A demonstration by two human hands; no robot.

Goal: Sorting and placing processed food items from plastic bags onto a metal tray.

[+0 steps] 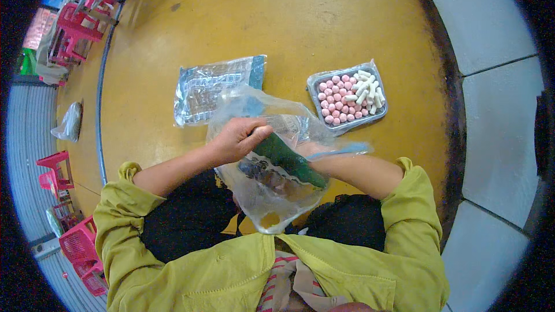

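My left hand (243,138) is closed at the upper corner of a plastic packet with a green edge (288,158). The packet slants down to the right, with dark contents showing through its lower part. Around it hangs a thin clear plastic bag (271,212), which reaches down between my knees. My right hand (308,149) is behind the packet and under clear film, so its fingers are mostly hidden. Near my right wrist lies a blue strip of plastic film (340,149). Another packet with printing is partly visible through the bag above my hands.
A flat clear packet with a blue-green end (217,84) lies ahead on the yellow floor (282,17). To its right sits a plastic-lined tray (381,115) of pink balls (336,95) and white sticks (368,89). Pink plastic stools (80,24) and a tied bag (71,121) stand at left.
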